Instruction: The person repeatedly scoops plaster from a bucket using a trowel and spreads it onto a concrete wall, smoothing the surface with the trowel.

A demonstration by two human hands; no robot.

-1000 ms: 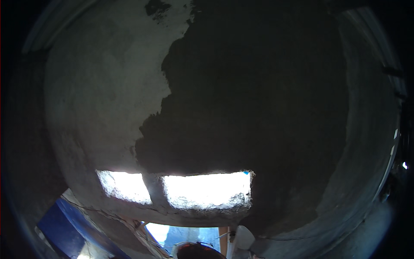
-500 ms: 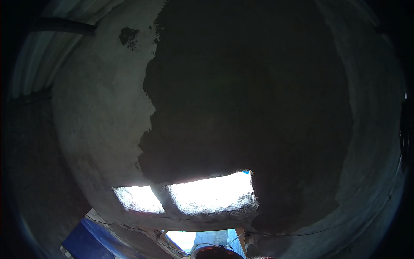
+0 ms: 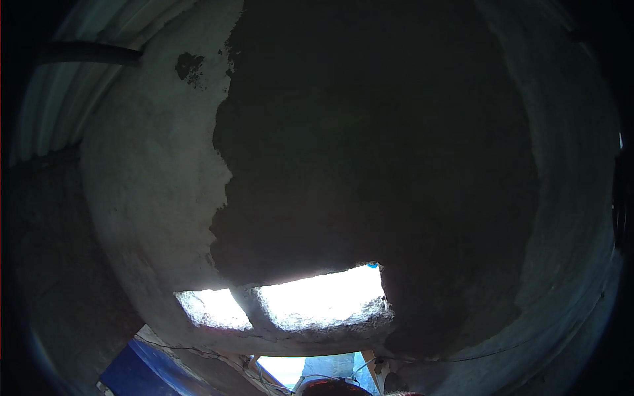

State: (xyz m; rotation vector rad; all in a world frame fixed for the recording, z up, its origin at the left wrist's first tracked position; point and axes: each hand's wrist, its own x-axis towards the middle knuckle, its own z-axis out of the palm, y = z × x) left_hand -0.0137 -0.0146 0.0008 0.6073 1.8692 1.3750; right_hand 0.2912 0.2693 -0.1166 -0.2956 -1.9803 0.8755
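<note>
Neither of my hands is in view. The camera looks up at a rough wall or ceiling surface. A large dark patch of fresh wet plaster [image 3: 376,152] covers its middle and right. Pale dry plaster [image 3: 152,178] lies to the left of it, with a small dark blotch [image 3: 189,66] near the top. Below the dark patch, a bright two-part opening [image 3: 317,300] lets in daylight, split by a rough bar [image 3: 247,307].
Corrugated roofing [image 3: 59,99] and a dark pipe [image 3: 86,54] run at the upper left. A blue sheet [image 3: 142,373] shows at the lower left. A reddish rounded object [image 3: 333,388] sits at the bottom edge, with thin wires [image 3: 264,379] nearby.
The view has tilted: the bright opening has slid lower and rightward in the picture, and more of the roofing and pipe at the upper left has come into sight.
</note>
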